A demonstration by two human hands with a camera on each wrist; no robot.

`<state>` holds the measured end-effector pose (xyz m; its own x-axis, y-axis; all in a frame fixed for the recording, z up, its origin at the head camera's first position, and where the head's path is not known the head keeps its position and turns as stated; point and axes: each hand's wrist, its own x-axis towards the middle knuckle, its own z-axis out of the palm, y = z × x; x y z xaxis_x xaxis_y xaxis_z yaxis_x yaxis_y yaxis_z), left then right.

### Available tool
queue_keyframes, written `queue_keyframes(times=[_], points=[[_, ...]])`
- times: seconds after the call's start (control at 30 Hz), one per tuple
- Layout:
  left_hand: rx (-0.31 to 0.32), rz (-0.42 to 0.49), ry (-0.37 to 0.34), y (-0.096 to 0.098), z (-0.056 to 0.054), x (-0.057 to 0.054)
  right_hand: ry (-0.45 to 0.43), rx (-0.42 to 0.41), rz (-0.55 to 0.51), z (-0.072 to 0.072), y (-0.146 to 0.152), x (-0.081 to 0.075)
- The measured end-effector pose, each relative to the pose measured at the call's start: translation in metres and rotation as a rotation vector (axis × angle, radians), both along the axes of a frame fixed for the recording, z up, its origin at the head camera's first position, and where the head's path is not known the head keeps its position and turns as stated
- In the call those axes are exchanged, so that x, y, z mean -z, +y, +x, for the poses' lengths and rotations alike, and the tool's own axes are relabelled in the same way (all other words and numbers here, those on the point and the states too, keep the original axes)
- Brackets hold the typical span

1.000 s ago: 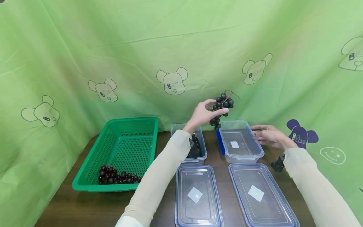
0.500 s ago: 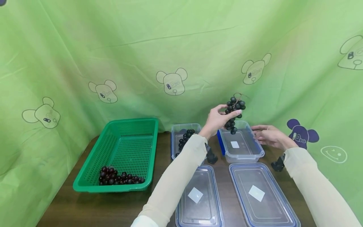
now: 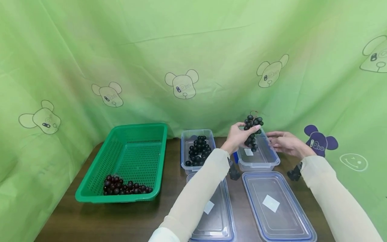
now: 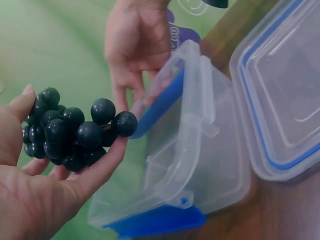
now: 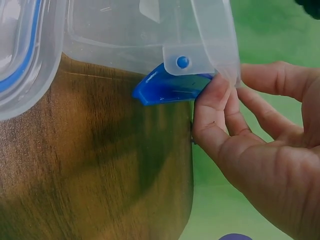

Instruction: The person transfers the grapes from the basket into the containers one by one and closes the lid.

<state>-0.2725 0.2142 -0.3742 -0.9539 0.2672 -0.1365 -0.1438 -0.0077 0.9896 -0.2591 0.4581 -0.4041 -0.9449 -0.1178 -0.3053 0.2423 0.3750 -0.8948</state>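
My left hand (image 3: 236, 137) holds a bunch of dark grapes (image 3: 253, 122), low over the right clear container (image 3: 259, 165). In the left wrist view, the bunch (image 4: 60, 125) lies across the fingers, with the thumb at its far side. My right hand (image 3: 285, 144) is at that container's right side. Close up in the right wrist view, its thumb and fingers (image 5: 212, 110) grip the container's corner beside the hanging blue latch (image 5: 175, 90). No grapes show inside this container, although the held bunch hides part of it.
Left of it stands a second clear container (image 3: 184, 158) holding black grapes (image 3: 199, 151). A green basket (image 3: 121, 201) with reddish-dark grapes (image 3: 124, 186) is farther left. Two blue-edged lids lie in front, the right lid (image 3: 278, 215) and the left lid (image 3: 216, 222), partly under my left sleeve.
My left hand has carried the grapes rightward and down, from the container's left edge to over its opening. The right hand has stayed at the container's side.
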Motion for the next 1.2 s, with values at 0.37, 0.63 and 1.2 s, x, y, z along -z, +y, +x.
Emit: queue_keyframes(times=[0.37, 0.63, 1.2], points=[[0.019, 0.046, -0.107, 0.012, 0.008, 0.026, 0.004, 0.007, -0.035, 0.001, 0.000, 0.003], [-0.009, 0.021, -0.130, 0.022, 0.015, 0.027, 0.013, 0.018, -0.037, 0.001, -0.001, 0.004], [-0.241, 0.010, -0.237, 0.054, 0.030, 0.037, 0.004, 0.020, -0.035, 0.005, -0.003, -0.001]])
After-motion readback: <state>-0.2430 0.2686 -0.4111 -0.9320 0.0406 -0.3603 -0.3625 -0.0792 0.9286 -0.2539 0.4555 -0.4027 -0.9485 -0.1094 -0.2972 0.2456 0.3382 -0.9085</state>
